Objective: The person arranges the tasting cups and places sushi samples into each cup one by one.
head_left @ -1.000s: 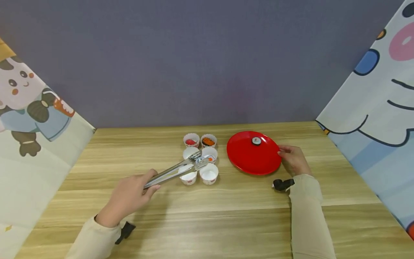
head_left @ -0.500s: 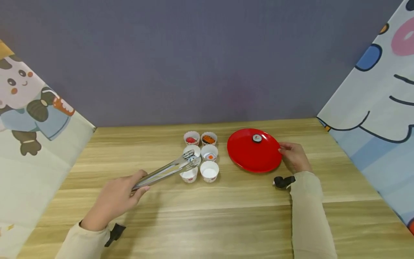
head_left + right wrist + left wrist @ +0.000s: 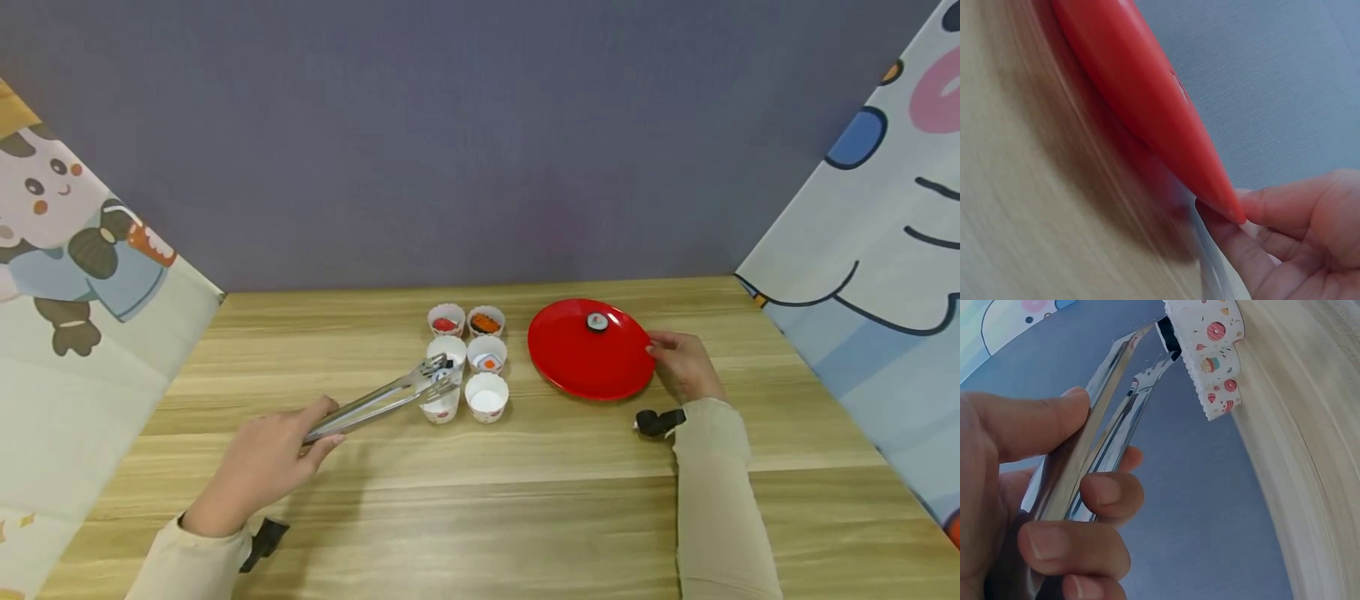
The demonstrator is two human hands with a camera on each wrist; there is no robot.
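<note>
My left hand (image 3: 258,462) grips metal tongs (image 3: 367,408), thumb on one arm and fingers curled round the other. The tong tips are apart, over the left column of paper cups, at the middle cup (image 3: 444,346). A dark-edged sushi piece (image 3: 1168,335) shows by the tips in the left wrist view; whether they touch it I cannot tell. My right hand (image 3: 686,364) pinches the right rim of a red plate (image 3: 581,367), thumb and finger on opposite faces in the right wrist view. A small round sushi roll (image 3: 597,322) lies near the plate's far edge.
Cups stand in two columns: one holds red-topped sushi (image 3: 445,324), one orange-topped sushi (image 3: 484,322), one a white piece with an orange centre (image 3: 490,362). The near right cup (image 3: 487,397) shows only white inside. A grey wall (image 3: 480,150) rises behind the wooden table (image 3: 525,517).
My left hand and the tongs have drawn back left, the tips leaving the middle right cup for the left column. The right hand stays at the plate's rim.
</note>
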